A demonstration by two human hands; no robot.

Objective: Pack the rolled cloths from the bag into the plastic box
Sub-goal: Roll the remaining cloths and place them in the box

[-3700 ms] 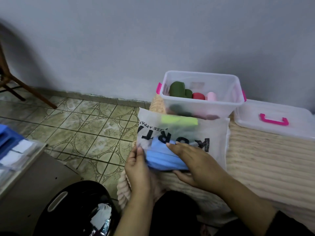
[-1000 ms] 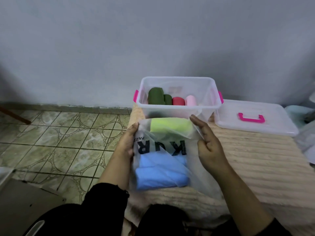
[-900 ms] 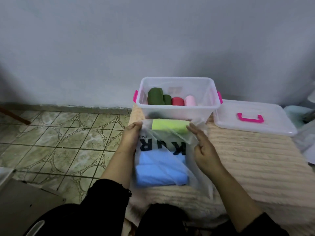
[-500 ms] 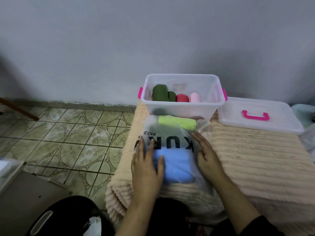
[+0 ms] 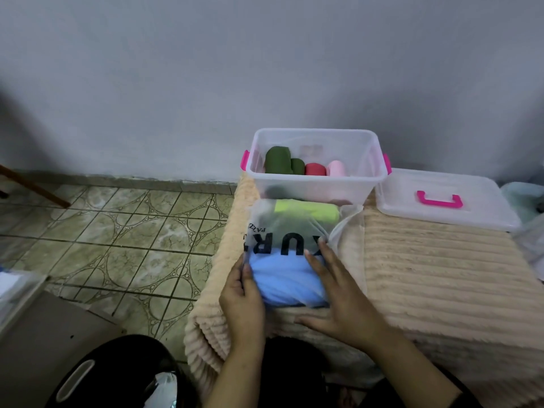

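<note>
Head view: the plastic box (image 5: 316,184) at the far edge of the ribbed blanket (image 5: 441,275) already holds green, red and pink rolls — part done. The bag (image 5: 282,237) just before it holds a lime roll (image 5: 306,210) and a blue roll (image 5: 287,282), both lying left-to-right. Left hand (image 5: 241,301) and right hand (image 5: 341,301) press the bag's near end, fingers straight, apart.

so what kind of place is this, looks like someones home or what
Most likely a room in a home, perhaps a bedroom. A fluffy ribbed blanket covers what looks like a bed, patterned floor tiles meet a plain wall, and a plastic box holds rolled cloths.
</note>
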